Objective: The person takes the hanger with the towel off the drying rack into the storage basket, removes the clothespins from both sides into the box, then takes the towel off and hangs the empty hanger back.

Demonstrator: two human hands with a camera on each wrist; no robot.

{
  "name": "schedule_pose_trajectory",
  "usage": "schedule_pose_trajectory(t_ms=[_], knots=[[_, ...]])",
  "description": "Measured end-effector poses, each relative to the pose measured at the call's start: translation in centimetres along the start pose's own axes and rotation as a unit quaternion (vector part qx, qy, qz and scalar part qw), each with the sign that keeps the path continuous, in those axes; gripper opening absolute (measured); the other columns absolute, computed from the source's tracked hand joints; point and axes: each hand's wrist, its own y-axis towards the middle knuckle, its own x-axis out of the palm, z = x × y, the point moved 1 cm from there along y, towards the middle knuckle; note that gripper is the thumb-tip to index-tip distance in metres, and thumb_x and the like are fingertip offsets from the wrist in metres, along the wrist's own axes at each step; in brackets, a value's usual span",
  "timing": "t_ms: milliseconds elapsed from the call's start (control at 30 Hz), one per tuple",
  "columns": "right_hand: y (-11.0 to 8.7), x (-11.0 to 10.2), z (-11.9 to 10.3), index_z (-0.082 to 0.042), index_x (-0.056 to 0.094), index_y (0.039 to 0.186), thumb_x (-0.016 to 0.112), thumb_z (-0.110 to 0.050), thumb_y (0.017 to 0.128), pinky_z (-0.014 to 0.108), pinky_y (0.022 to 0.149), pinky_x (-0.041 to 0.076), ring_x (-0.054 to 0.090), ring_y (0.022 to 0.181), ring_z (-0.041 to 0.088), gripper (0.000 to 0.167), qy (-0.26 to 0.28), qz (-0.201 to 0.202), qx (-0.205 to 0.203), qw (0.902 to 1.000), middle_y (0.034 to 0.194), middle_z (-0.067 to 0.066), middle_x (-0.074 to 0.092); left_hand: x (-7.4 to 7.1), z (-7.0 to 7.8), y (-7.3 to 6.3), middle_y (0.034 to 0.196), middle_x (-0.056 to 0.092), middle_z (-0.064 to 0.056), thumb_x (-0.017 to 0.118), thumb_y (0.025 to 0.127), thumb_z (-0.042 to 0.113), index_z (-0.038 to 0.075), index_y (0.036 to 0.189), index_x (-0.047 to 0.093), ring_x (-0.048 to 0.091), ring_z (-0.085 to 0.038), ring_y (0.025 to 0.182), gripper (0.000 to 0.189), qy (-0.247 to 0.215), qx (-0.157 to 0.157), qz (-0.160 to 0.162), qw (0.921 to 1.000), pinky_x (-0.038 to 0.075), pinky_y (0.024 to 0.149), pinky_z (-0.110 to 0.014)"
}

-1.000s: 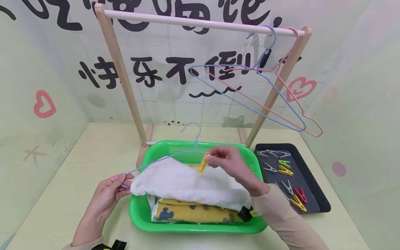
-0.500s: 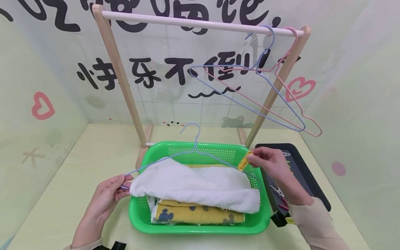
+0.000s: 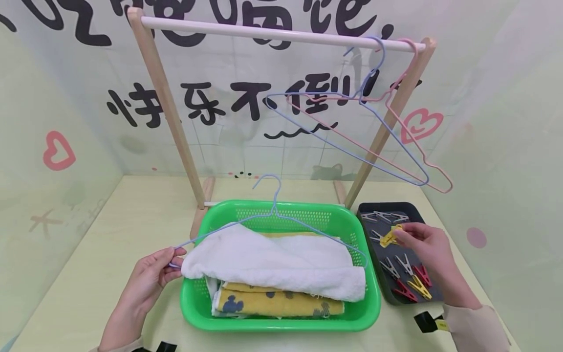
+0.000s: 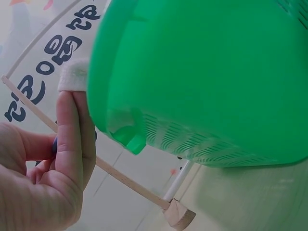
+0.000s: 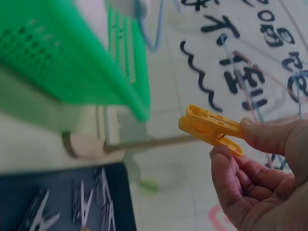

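Note:
My left hand [image 3: 151,271] pinches the left end of a blue wire clothes hanger [image 3: 275,208] just beyond the basket's left rim. A white towel [image 3: 281,259] lies in the green basket [image 3: 281,323], its left edge at my left fingertips; the hanger's right arm runs along the towel's far side. In the right wrist view, my right hand [image 5: 260,168] holds a yellow clothespin [image 5: 211,127] between thumb and fingers at its handle ends. From the head view, that hand [image 3: 424,247] is over the dark tray [image 3: 387,288]. A folded yellow patterned cloth [image 3: 281,300] shows under the towel.
Several grey, red and yellow clothespins lie in the tray right of the basket. Behind stands a wooden rack with a white rail [image 3: 281,33]; a blue hanger [image 3: 365,159] and a pink hanger [image 3: 440,171] hang at its right end.
My right hand has moved right with the yellow clothespin, from over the towel, past the hanger's right arm, to above the tray. My left hand keeps its pinch on the hanger.

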Motion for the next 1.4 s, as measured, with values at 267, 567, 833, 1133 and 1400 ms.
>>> schedule_pose_trajectory(t_ms=[267,567,833,1133,1400], knots=[[0.0,-0.9,3.2,0.010,0.064,0.092,0.066,-0.016,0.089,0.021,0.044,0.043,0.053,0.057,0.013,0.026,-0.142,0.046,0.010,0.9888,0.072,0.011,0.064,0.0,0.1,-0.1,0.078,0.069,-0.001,0.042,0.101,0.012,0.008,0.092,0.071,0.065,-0.007,0.070,0.031,-0.002,-0.005,0.003,1.0000,0.056,0.066,-0.018],[1.0,-1.2,6.3,0.012,0.062,0.084,0.070,-0.009,0.085,0.022,0.045,0.041,0.052,0.058,0.017,0.023,-0.173,0.047,0.026,0.9834,0.069,0.016,0.063,0.0,0.1,-0.2,0.078,0.069,-0.001,0.041,0.102,0.011,0.007,0.092,0.071,0.066,-0.008,0.070,0.031,-0.003,-0.006,0.003,1.0000,0.056,0.066,-0.018],[2.2,-1.5,8.3,0.014,0.059,0.082,0.068,-0.008,0.085,0.028,0.046,0.043,0.052,0.057,0.023,0.024,-0.223,-0.006,0.042,0.9738,0.067,0.018,0.059,0.0,0.1,-0.1,0.079,0.070,-0.002,0.040,0.102,0.011,0.007,0.093,0.071,0.066,-0.008,0.071,0.032,-0.003,0.002,-0.004,1.0000,0.057,0.066,-0.019],[3.1,-1.2,9.1,0.009,0.056,0.073,0.069,-0.007,0.080,0.029,0.046,0.041,0.048,0.054,0.020,0.022,-0.260,-0.081,0.078,0.9590,0.061,0.010,0.053,-0.1,0.0,-0.2,0.079,0.069,-0.002,0.039,0.102,0.010,0.007,0.092,0.070,0.065,-0.009,0.071,0.033,-0.005,0.006,-0.006,1.0000,0.057,0.066,-0.019],[3.7,-0.7,9.9,0.004,0.055,0.068,0.067,-0.009,0.081,0.027,0.044,0.038,0.048,0.050,0.018,0.022,-0.281,-0.102,0.085,0.9504,0.057,0.006,0.051,-0.3,-0.2,-0.3,0.079,0.069,-0.003,0.037,0.102,0.008,0.004,0.092,0.069,0.066,-0.010,0.071,0.034,-0.010,0.010,-0.005,0.9999,0.057,0.066,-0.020]])
